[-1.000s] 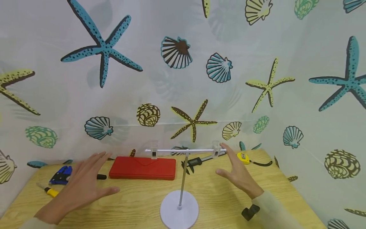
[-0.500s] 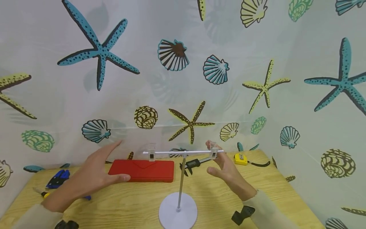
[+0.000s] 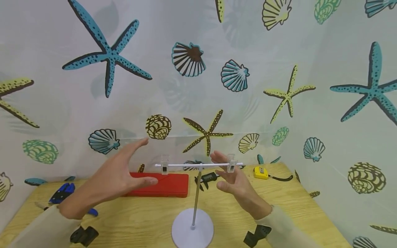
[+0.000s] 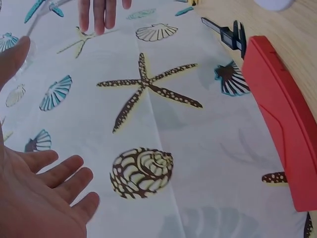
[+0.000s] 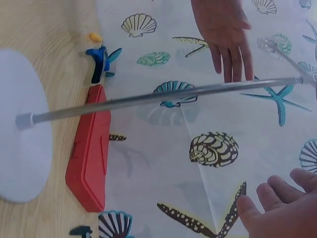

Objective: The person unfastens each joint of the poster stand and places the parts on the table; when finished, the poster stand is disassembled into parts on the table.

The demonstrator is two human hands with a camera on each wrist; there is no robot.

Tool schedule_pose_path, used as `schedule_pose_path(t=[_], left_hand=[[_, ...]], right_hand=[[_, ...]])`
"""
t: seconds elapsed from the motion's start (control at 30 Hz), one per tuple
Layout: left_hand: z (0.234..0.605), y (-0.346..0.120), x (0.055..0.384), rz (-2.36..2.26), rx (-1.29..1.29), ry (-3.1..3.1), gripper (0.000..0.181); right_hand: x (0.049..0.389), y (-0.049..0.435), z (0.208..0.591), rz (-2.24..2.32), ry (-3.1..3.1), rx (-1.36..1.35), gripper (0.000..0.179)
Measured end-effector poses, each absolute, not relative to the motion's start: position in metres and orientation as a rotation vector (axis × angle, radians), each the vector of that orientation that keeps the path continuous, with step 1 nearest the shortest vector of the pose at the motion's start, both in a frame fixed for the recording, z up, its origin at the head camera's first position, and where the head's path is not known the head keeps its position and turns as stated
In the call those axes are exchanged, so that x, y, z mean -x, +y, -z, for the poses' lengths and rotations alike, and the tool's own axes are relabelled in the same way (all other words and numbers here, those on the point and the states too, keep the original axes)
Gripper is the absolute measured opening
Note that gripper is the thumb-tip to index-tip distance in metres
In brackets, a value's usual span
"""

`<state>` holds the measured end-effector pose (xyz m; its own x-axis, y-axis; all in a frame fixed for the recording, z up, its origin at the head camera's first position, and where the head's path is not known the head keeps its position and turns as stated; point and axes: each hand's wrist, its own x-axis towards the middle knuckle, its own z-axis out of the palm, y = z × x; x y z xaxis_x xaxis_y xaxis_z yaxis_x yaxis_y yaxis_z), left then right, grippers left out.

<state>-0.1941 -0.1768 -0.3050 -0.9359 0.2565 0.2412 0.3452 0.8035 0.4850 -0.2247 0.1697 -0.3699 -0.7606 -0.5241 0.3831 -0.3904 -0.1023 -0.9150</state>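
Between my hands stands a white display stand (image 3: 193,228) with a round base, a thin metal pole and a white crossbar (image 3: 183,165). A clear clip sits near each end of the bar: a left clip (image 3: 164,165) and a right clip (image 3: 231,164). My left hand (image 3: 113,177) is raised to the left of the stand, thumb and fingers spread apart, fingertips near the left clip. My right hand (image 3: 237,186) is behind the bar's right end, partly hidden by the right clip. Its palm faces the pole, fingers loosely bent. Neither hand holds anything.
A red case (image 3: 167,186) lies behind the stand, partly covered by my left hand. Beside it are a digital caliper (image 3: 209,177) and a yellow tape measure (image 3: 260,172). A blue-and-black tool (image 3: 62,193) lies at left. Behind hangs a shell-patterned cloth (image 3: 198,93).
Both hands have moved inward toward the stand, the left one rightward and up, the right one leftward. The stand and the tools on the table have stayed in place.
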Motion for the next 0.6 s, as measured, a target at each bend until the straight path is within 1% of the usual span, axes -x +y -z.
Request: schedule_pose_path(t=[0.23,0.53,0.6], left_hand=[[0.291,-0.16,0.187,0.854,0.498,-2.786,0.108],[0.278,-0.136,0.188,0.876,0.543,-2.737,0.102],[0.276,-0.13,0.189,0.881,0.569,-2.717,0.1]], right_hand=[[0.22,0.159,0.368,2.064,1.892,1.056,0.086],[0.214,0.141,0.361,2.205,1.801,1.0,0.063],[0.213,0.137,0.359,2.23,1.786,0.971,0.061]])
